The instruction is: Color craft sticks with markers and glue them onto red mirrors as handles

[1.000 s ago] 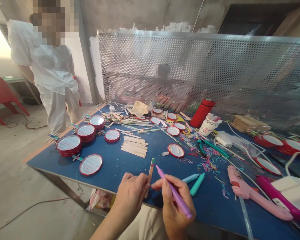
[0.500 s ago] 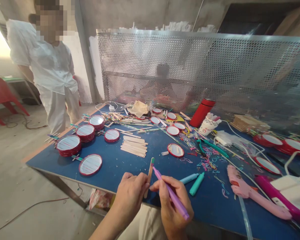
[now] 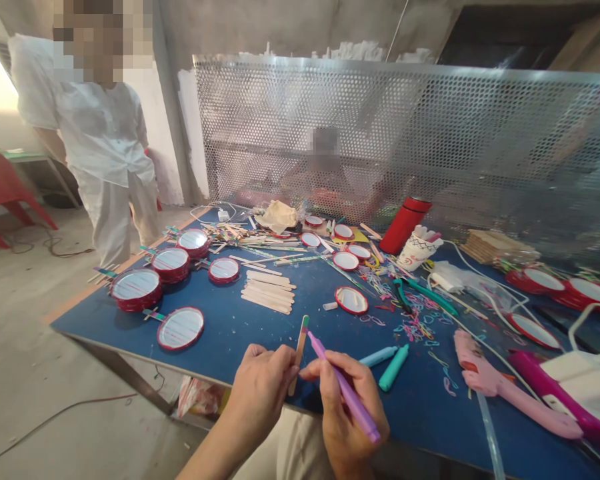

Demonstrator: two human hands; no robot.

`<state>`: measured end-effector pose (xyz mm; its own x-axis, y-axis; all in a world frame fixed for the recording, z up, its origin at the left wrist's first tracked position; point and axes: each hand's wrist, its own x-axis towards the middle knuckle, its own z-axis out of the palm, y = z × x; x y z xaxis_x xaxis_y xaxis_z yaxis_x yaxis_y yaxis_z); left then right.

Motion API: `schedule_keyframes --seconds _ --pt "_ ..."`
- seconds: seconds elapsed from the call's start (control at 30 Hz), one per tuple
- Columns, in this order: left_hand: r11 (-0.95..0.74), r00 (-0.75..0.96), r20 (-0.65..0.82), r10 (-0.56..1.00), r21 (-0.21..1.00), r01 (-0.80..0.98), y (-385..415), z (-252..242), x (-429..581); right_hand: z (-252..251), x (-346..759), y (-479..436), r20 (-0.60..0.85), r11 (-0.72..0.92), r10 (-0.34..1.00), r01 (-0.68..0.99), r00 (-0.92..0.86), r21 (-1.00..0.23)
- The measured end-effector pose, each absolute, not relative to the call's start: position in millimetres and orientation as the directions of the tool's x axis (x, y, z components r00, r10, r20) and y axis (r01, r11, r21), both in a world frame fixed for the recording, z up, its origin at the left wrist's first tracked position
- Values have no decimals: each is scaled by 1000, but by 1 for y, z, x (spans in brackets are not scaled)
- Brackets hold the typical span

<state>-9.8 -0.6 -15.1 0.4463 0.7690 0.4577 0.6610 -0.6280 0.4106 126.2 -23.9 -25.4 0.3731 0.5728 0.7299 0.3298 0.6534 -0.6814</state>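
Note:
My left hand (image 3: 266, 380) is closed on a wooden craft stick (image 3: 299, 353), which stands nearly upright above the table's front edge. The stick's top end is coloured green, with a darker purple patch just beneath. In my right hand (image 3: 353, 407) is a purple marker (image 3: 347, 393), its tip beside the coloured end of the stick; I cannot tell whether they touch. A blue marker (image 3: 379, 357) and a teal marker (image 3: 394, 368) lie right of my right hand. Plain craft sticks (image 3: 269, 292) lie in a row beyond my hands.
Round red-rimmed pieces (image 3: 136, 288) stand at the left of the blue table (image 3: 230, 340). A pink glue gun (image 3: 515, 393), loose rubber bands (image 3: 417, 320), a red bottle (image 3: 405, 225) and a cup of markers (image 3: 418, 248) are at the right. A person in white (image 3: 87, 133) stands beyond the table's left side.
The purple marker's tip has shifted slightly right, a little away from the stick. My left hand and the stick stay almost still. The standing person's head has moved slightly left.

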Motion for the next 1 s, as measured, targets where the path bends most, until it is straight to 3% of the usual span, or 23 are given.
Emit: schedule_keyframes --seconds 1.0 --pt "-640 454 472 756 387 664 0 -15 -10 -31 130 -26 742 648 593 362 313 -670"
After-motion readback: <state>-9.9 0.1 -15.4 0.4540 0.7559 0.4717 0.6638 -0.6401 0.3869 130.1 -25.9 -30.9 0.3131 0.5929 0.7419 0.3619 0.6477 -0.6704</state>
